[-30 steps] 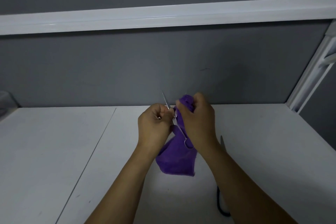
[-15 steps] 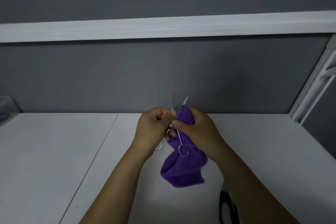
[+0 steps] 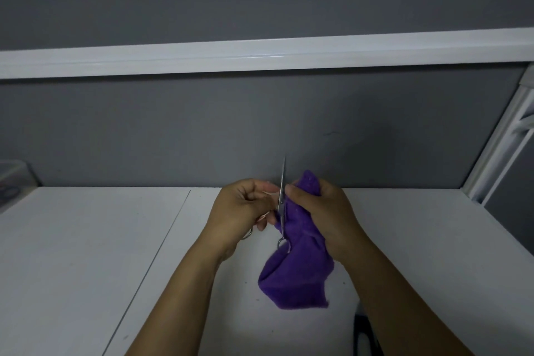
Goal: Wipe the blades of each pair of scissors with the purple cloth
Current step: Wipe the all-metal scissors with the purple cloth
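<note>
I see the left hand curled round thin steel scissors above the white table, one blade upright. The right hand clutches the purple cloth against them. Tabletop stretches wide leftward; a dark thing, perhaps scissors, lies by the near edge.

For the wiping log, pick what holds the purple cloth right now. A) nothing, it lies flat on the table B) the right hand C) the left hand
B: the right hand grips the purple cloth beside the scissors, which the left hand holds with the blade pointing up.
</note>
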